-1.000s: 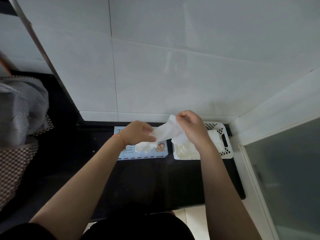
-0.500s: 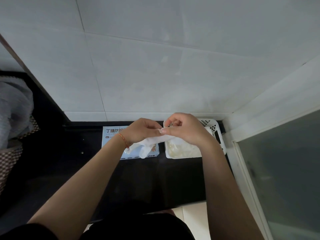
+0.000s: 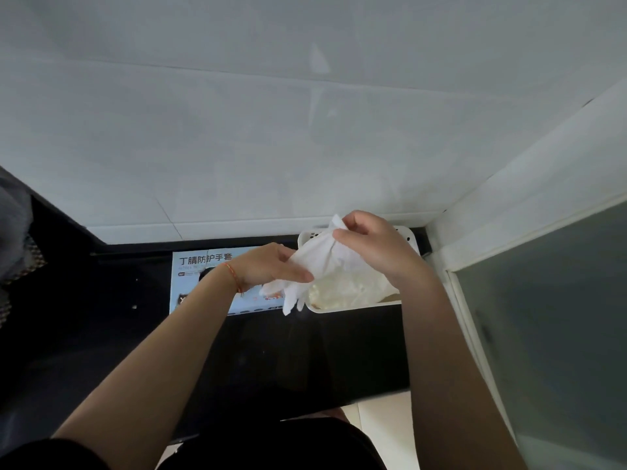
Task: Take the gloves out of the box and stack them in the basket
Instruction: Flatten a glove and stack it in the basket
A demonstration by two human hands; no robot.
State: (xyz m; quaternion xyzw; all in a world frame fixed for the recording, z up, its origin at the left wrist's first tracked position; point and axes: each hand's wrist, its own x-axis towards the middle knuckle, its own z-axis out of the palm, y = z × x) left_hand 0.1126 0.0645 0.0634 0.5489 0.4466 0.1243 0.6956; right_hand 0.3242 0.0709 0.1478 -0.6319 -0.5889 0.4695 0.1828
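Note:
A white glove (image 3: 317, 262) is stretched between both hands above the gap between box and basket. My right hand (image 3: 376, 247) pinches its cuff end over the basket. My left hand (image 3: 271, 268) grips the glove lower down, and its fingers dangle below that hand. The light blue glove box (image 3: 200, 262) lies flat on the black counter, partly hidden by my left wrist. To its right stands the white perforated basket (image 3: 349, 308), holding a pile of pale gloves (image 3: 342, 290).
The black counter (image 3: 288, 351) runs along a white tiled wall (image 3: 305, 147). A frosted glass panel (image 3: 549, 317) and white frame close off the right side. Grey cloth (image 3: 13, 212) over a chequered surface lies at the far left.
Both hands have pulled apart and the right hand has risen, stretching the glove out again after bunching it together. The camera has also shifted closer and to the right.

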